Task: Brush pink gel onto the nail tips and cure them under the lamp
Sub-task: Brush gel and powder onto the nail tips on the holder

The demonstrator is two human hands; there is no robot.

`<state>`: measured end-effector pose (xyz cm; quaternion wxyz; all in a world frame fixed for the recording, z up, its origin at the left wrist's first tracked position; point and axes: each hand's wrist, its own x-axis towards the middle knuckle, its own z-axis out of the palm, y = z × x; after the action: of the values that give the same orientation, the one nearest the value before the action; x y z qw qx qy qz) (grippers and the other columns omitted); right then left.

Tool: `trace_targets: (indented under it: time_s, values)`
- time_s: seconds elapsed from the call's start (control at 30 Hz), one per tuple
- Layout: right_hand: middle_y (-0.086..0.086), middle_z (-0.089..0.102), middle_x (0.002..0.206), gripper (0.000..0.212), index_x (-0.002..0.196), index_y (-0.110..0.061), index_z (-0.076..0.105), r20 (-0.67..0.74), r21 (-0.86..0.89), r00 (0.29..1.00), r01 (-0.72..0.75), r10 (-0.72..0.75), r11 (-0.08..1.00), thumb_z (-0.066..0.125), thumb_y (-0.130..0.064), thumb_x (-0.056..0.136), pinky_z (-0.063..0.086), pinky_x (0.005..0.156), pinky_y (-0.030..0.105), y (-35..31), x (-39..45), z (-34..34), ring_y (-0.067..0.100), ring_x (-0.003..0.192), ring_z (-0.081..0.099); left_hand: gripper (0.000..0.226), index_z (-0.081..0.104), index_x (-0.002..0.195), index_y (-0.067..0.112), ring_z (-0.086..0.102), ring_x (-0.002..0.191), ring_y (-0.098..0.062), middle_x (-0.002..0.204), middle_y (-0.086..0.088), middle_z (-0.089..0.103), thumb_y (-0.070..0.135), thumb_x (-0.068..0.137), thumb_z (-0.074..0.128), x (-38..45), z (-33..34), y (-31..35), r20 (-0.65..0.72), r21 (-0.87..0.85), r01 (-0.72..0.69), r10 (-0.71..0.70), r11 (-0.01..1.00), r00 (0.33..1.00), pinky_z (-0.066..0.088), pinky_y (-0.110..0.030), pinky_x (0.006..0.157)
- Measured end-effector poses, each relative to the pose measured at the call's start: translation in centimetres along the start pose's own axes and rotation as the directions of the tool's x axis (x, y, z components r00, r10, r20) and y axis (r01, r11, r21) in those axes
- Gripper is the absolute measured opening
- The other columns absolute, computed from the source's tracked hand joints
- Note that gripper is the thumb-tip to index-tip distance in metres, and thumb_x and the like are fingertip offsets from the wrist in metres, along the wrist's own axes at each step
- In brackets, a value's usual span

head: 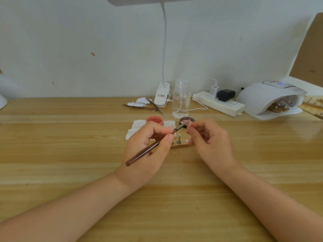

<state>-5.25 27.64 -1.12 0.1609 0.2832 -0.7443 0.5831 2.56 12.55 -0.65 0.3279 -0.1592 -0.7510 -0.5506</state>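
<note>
My left hand [150,151] grips a brown-handled gel brush [148,151], its tip reaching a small nail tip pinched in the fingers of my right hand [209,142]. Under both hands lies a wooden holder [180,145] with a metal stand [178,140] on it. Behind sit the open pink gel jar [155,120] and its dark lid [186,120] smeared with pink gel. The white curing lamp [269,98] stands at the right, with nail tips on stands inside it.
A white wipe [138,127] lies under the jar. A clear bottle [181,98], a clip desk lamp [162,95], spare brushes [150,106] and a power strip [220,103] line the back of the wooden table [70,145]. Wooden racks [314,105] sit far right.
</note>
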Motion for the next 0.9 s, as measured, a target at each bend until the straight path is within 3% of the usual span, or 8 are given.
trace_targets:
  time_s: [0.07, 0.17, 0.27, 0.37, 0.53, 0.63, 0.73, 0.9]
  values:
    - [-0.008, 0.067, 0.076, 0.021, 0.087, -0.031, 0.060, -0.013, -0.008, 1.000, 0.013, -0.013, 1.000, 0.065, -0.010, 0.088, 0.054, 0.062, 0.021, 0.05, 0.04, 0.00, 0.008, 0.062, 0.065, 0.006, 0.060, 0.086, 0.028, 0.064, 0.088, -0.003, 0.086, 0.005, 0.069, 0.026, 0.083, 0.055, -0.03, -0.08, -0.08, 0.010, 0.024, -0.018, 0.017, 1.000, 1.000, 0.046, -0.016, 0.087]
    - [-0.012, 0.066, 0.075, 0.021, 0.086, -0.035, 0.060, -0.042, -0.020, 0.998, 0.035, -0.036, 0.999, 0.065, -0.014, 0.088, 0.053, 0.060, 0.018, 0.10, 0.06, -0.11, 0.005, 0.063, 0.065, 0.007, 0.057, 0.080, 0.022, 0.059, 0.075, -0.014, 0.075, -0.004, 0.063, 0.026, 0.079, 0.053, -0.12, -0.38, -0.19, -0.005, 0.042, -0.022, 0.022, 0.999, 1.000, 0.043, -0.013, 0.075]
    - [-0.011, 0.066, 0.077, 0.025, 0.085, -0.040, 0.057, -0.073, -0.057, 0.994, 0.079, -0.083, 0.995, 0.065, -0.016, 0.088, 0.052, 0.060, 0.018, 0.10, 0.07, -0.19, 0.005, 0.064, 0.064, 0.005, 0.058, 0.080, 0.031, 0.061, 0.091, -0.010, 0.079, 0.000, 0.066, 0.030, 0.080, 0.053, -0.05, -0.37, -0.13, -0.024, 0.007, 0.014, -0.014, 1.000, 1.000, 0.045, -0.016, 0.078]
    - [-0.013, 0.064, 0.081, 0.030, 0.086, -0.044, 0.055, -0.080, -0.108, 0.989, 0.119, -0.128, 0.987, 0.063, -0.016, 0.090, 0.049, 0.061, 0.012, 0.10, 0.12, -0.21, 0.003, 0.068, 0.063, 0.008, 0.060, 0.086, 0.041, 0.061, 0.111, -0.025, 0.087, 0.007, 0.068, 0.037, 0.084, 0.054, 0.05, -0.21, -0.15, -0.030, -0.026, 0.029, -0.030, 0.999, 0.999, 0.049, -0.032, 0.089]
    - [-0.009, 0.064, 0.074, 0.030, 0.085, -0.044, 0.055, -0.098, -0.108, 0.986, 0.123, -0.133, 0.987, 0.062, -0.016, 0.091, 0.051, 0.064, 0.021, 0.26, 0.13, -0.26, 0.007, 0.069, 0.062, 0.016, 0.062, 0.095, 0.048, 0.066, 0.100, -0.016, 0.100, 0.007, 0.067, 0.036, 0.085, 0.059, 0.09, 0.03, -0.04, -0.060, -0.081, 0.007, -0.012, 0.997, 0.998, 0.050, -0.021, 0.083]
    - [-0.014, 0.063, 0.072, 0.032, 0.085, -0.042, 0.054, -0.088, -0.118, 0.986, 0.131, -0.142, 0.984, 0.063, -0.012, 0.090, 0.050, 0.062, 0.017, 0.17, 0.11, -0.15, 0.005, 0.069, 0.062, 0.015, 0.066, 0.097, 0.035, 0.063, 0.097, -0.009, 0.100, 0.000, 0.067, 0.027, 0.087, 0.059, 0.09, -0.09, 0.14, -0.010, 0.010, -0.057, 0.057, 0.998, 0.998, 0.049, -0.018, 0.082]
    - [-0.015, 0.063, 0.073, 0.026, 0.087, -0.034, 0.058, -0.089, -0.093, 0.988, 0.118, -0.126, 0.989, 0.064, -0.009, 0.089, 0.048, 0.062, 0.012, 0.20, 0.11, -0.13, 0.005, 0.069, 0.062, 0.014, 0.068, 0.096, 0.016, 0.061, 0.096, -0.012, 0.093, 0.000, 0.067, 0.020, 0.088, 0.057, 0.19, -0.39, -0.01, 0.078, 0.179, -0.180, 0.169, 0.967, 0.983, 0.046, -0.022, 0.088]
    - [-0.013, 0.063, 0.073, 0.018, 0.088, -0.025, 0.062, -0.081, -0.062, 0.992, 0.090, -0.095, 0.994, 0.065, -0.007, 0.087, 0.048, 0.061, 0.013, 0.13, 0.06, -0.14, 0.006, 0.066, 0.062, 0.018, 0.067, 0.103, 0.016, 0.060, 0.095, -0.004, 0.094, 0.005, 0.066, 0.018, 0.089, 0.056, 0.10, -0.14, -0.16, 0.105, 0.262, -0.229, 0.208, 0.938, 0.973, 0.041, -0.015, 0.090]
